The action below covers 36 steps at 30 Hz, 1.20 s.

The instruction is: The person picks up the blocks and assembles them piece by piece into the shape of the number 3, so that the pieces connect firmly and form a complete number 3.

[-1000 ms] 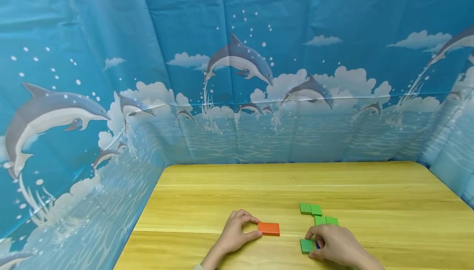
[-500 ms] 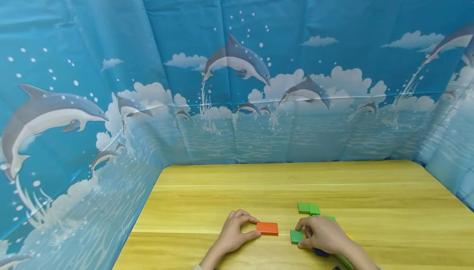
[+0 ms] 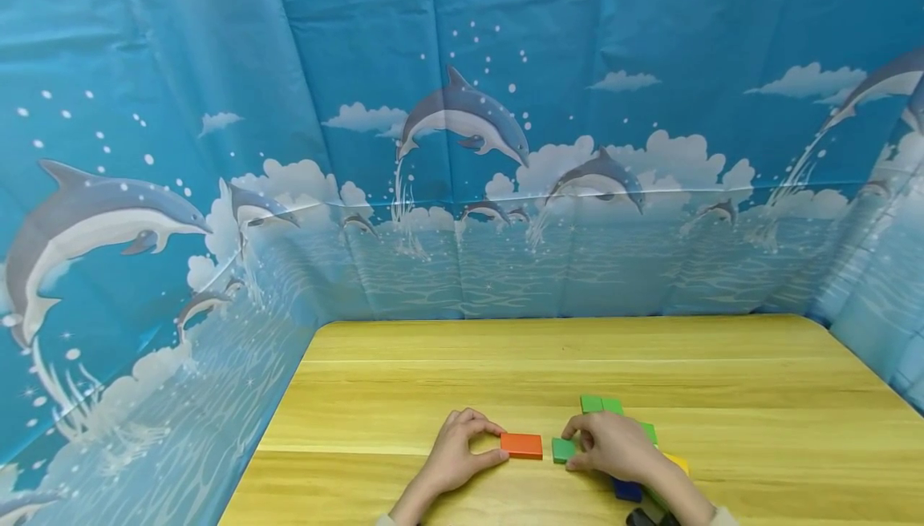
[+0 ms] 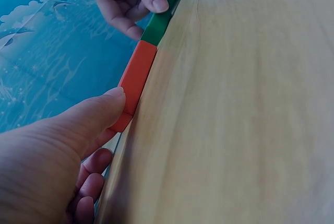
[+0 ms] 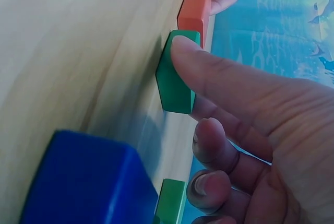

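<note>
In the head view, my left hand [image 3: 458,452] pinches the left end of a flat orange-red rectangular block [image 3: 521,446] lying on the table. To its right, my right hand [image 3: 613,447] pinches a small green square block [image 3: 562,451] between thumb and fingers. A narrow gap separates the two blocks there. The left wrist view has my left thumb along the edge of the red block [image 4: 138,75]. Up close in the right wrist view, the thumb presses the side of the green block [image 5: 177,72], and a blue block [image 5: 83,182] stands nearer the camera.
Two more green blocks [image 3: 601,404] lie behind my right hand. Another green block [image 3: 650,432], a yellow piece [image 3: 678,463] and a blue block [image 3: 626,489] show around its wrist. Something black [image 3: 639,517] sits at the front edge. A dolphin-print sheet [image 3: 462,269] surrounds the wooden table [image 3: 433,366].
My right hand has slid leftward with the green block, bringing it close to the red one. The blue and yellow pieces have come into view beside the right wrist. My left hand stays put.
</note>
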Tool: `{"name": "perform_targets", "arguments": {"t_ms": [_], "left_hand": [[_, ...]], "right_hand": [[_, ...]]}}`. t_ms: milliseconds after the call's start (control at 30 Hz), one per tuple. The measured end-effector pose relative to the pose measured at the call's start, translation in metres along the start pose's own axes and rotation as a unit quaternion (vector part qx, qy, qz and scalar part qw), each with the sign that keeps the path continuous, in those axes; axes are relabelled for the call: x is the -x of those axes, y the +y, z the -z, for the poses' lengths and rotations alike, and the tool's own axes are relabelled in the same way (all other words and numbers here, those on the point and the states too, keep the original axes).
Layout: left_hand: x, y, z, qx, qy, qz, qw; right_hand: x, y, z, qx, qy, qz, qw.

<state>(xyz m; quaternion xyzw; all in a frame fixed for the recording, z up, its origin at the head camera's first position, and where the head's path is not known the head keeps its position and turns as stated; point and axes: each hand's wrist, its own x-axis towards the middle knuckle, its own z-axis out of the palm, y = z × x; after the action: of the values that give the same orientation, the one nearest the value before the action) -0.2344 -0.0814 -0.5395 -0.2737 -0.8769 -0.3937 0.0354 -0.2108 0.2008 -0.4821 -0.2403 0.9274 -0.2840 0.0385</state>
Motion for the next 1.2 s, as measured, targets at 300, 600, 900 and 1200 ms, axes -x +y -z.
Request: {"name": "perform_targets", "arguments": {"t_ms": [300,600,900,1200], "left_hand": [[-0.001,-0.0001,-0.0001,-0.004,-0.001,0.002,1.0],[-0.0002,0.0016,0.0009,-0.002,-0.002,0.004,1.0],[-0.0001,0.0016,0.0014,-0.004,-0.002,0.001,1.0],[0.001,0.0012,0.0007,-0.008,0.005,-0.008,0.9999]], "right_hand": [[-0.0058,-0.002,-0.0045,-0.003,0.007,0.006,1.0],[-0.0087,-0.0057,-0.0066,-0.006,0.006,0.004,1.0],[-0.0102,-0.0071,-0.0084,-0.002,0.011,0.003,0.9999],[-0.0101,-0.0074,-0.0101,0.002,0.013,0.004,0.9999]]}}
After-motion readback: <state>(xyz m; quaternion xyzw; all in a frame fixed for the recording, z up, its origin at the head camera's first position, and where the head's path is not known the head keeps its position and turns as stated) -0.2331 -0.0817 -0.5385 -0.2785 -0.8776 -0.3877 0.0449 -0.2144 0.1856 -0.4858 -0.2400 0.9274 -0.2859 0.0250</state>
